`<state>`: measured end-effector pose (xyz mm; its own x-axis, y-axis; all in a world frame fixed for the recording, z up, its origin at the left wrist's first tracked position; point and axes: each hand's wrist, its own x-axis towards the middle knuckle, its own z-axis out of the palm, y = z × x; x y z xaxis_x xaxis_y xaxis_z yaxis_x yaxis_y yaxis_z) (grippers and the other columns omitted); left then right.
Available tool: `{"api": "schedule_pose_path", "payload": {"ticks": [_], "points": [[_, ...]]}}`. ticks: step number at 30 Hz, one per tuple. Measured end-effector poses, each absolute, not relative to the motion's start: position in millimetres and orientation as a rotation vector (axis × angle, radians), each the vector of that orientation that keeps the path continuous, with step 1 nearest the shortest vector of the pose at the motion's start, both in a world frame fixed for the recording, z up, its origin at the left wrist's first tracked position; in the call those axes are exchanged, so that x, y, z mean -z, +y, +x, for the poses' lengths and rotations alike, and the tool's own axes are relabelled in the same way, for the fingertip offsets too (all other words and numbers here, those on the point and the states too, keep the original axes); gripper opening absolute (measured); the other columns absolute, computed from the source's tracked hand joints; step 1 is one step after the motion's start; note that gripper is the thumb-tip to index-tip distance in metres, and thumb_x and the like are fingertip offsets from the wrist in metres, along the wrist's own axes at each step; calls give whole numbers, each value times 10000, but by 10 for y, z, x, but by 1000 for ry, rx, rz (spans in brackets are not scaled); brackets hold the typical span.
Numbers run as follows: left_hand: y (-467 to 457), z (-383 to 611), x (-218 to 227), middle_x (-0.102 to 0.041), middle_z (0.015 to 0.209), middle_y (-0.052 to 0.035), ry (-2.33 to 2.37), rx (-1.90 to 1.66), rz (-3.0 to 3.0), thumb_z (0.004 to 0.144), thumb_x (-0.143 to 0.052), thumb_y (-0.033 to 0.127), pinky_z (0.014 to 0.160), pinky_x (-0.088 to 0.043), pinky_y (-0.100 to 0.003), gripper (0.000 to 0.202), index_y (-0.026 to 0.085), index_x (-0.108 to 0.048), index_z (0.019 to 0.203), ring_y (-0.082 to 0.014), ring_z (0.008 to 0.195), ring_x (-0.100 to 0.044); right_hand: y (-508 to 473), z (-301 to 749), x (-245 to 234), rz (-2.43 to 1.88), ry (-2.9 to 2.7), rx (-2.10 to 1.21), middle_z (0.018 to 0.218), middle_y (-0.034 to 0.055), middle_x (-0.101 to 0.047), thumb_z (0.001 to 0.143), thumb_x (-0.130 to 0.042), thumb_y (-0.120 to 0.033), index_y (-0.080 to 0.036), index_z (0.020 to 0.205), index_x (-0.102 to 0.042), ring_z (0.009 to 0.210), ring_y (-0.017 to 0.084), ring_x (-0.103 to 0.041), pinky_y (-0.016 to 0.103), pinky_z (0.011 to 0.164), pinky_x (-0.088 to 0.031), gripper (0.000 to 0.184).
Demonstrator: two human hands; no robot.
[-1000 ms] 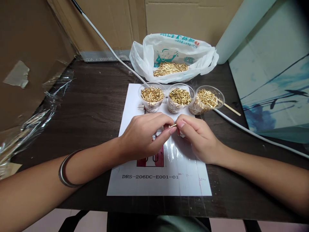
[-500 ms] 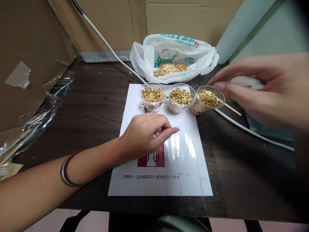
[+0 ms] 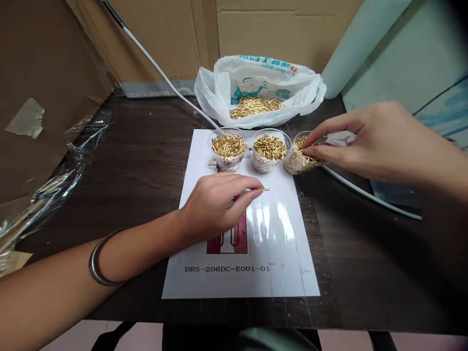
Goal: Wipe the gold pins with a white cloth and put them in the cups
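My left hand point(image 3: 219, 207) is closed in a pinch above the printed sheet point(image 3: 292, 278). A thin brass-coloured pin point(image 3: 266, 189) sticks out from between its thumb and index finger. My right hand point(image 3: 373, 144) reaches into the right-hand clear cup point(image 3: 298, 168), thumb and index fingertips close together among the small brass pieces. Whether they grip one is too small to tell. Tucked in the same hand is a crumpled white piece point(image 3: 340, 138). Two more clear cups, the left cup point(image 3: 227, 163) and the middle cup point(image 3: 266, 165), hold similar short brass pieces.
Behind the cups lies a white plastic bag point(image 3: 307, 97) with loose brass pins point(image 3: 256, 106) inside. A white cable point(image 3: 157, 63) runs across the dark table point(image 3: 109, 195). Cardboard point(image 3: 164, 44) stands at the back, with clear plastic film point(image 3: 47, 195) along the left.
My right hand has moved left and its fingertips have gone into the right cup, carrying the white piece along. The pin now shows more clearly in my left fingers.
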<state>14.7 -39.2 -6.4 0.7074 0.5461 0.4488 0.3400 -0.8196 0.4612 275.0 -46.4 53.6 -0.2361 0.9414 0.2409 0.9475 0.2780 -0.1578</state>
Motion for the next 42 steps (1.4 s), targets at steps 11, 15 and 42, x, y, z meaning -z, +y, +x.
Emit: {"api": "schedule_pose_path", "payload": {"ticks": [11, 15, 42], "points": [[-400, 141, 61, -646, 750, 38, 748, -789, 2555, 847, -531, 230, 631, -421, -200, 113, 176, -628, 864, -70, 661, -567, -434, 2726, -499, -1682, -2262, 71, 394, -88, -452, 673, -669, -362, -231, 746, -721, 352, -22, -275, 192, 449, -219, 158], [-400, 140, 52, -612, 711, 45, 755, -737, 2544, 850, -522, 234, 602, -393, -196, 108, 169, -608, 839, -57, 620, -526, -423, 2713, -465, -1639, -2247, 64, 468, -65, -534, 643, -708, -299, -241, 728, -714, 396, 11, -379, 201, 447, -253, 103], [-420, 132, 45, -593, 688, 22, 793, -814, 2463, 860, -485, 236, 527, -369, -187, 116, 158, -571, 858, -61, 555, -495, -962, 1993, 111, -1350, -1965, -424, 682, -37, -628, 758, -590, -223, -199, 827, -613, 578, 73, -566, 206, 571, -439, 77]]}}
